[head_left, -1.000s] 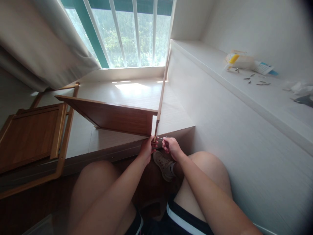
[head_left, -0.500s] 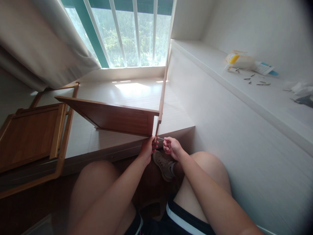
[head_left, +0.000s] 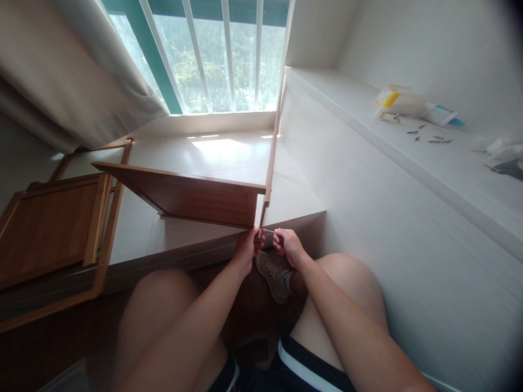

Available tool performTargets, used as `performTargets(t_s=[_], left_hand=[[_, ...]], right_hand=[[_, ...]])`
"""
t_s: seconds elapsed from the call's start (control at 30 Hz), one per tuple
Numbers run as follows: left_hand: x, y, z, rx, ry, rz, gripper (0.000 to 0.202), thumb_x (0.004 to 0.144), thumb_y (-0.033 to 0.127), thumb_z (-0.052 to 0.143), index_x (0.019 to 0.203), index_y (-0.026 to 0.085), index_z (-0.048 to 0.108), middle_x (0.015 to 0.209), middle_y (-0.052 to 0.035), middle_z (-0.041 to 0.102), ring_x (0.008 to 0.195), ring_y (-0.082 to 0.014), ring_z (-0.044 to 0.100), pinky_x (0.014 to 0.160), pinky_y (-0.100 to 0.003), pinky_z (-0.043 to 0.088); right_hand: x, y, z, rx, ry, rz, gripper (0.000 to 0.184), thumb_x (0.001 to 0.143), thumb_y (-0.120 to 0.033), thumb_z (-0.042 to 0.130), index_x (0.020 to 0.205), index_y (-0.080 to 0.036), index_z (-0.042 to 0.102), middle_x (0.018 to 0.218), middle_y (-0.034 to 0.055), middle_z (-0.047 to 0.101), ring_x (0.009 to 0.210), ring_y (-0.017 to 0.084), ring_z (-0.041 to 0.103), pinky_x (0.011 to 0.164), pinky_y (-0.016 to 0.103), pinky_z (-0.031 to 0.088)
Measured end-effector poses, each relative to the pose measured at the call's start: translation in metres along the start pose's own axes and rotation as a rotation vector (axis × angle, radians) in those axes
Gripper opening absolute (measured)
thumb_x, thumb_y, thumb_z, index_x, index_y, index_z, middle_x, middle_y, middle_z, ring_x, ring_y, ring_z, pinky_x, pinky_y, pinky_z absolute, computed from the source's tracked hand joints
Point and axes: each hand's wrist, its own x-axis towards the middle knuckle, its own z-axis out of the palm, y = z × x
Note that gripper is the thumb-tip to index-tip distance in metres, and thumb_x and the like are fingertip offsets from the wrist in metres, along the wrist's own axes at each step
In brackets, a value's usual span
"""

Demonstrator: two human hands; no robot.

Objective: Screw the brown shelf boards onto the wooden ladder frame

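A reddish-brown wooden panel (head_left: 204,198) stands tilted on the pale ledge, its right edge close to a narrow wooden bar (head_left: 272,163). My left hand (head_left: 245,249) is closed around the near end of that bar, just below the panel's lower right corner. Between the fingers of my right hand (head_left: 289,242) is a thin metal hex key (head_left: 268,231), pointing left with its tip at the bar's end. Whether the tip sits in a screw is too small to see.
At left, another wooden frame with a panel (head_left: 53,223) leans on the ledge (head_left: 134,234). On the right shelf (head_left: 351,103) lie several metal screws (head_left: 439,140), a plastic packet (head_left: 402,102) and a dark item in clear plastic (head_left: 509,167). A curtain (head_left: 90,71) hangs beside the barred window.
My right hand has turned slightly at the hex key, and its fingers have shifted. My left hand, the bar and the panel look still.
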Motion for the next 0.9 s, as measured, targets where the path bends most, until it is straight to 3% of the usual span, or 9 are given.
performTargets(t_s=[0.9], left_hand=[[0.0005, -0.0005, -0.0012, -0.004, -0.001, 0.008, 0.041, 0.075, 0.053, 0.065, 0.091, 0.017, 0.075, 0.080, -0.0033, 0.064, 0.061, -0.0098, 0.053, 0.052, -0.021, 0.036]], right_hand=[[0.0022, 0.0052, -0.0008, -0.062, 0.004, -0.005, 0.031, 0.082, -0.041, 0.053, 0.061, -0.019, 0.048, 0.047, -0.0042, 0.044, 0.036, 0.007, 0.031, 0.035, 0.019, 0.018]])
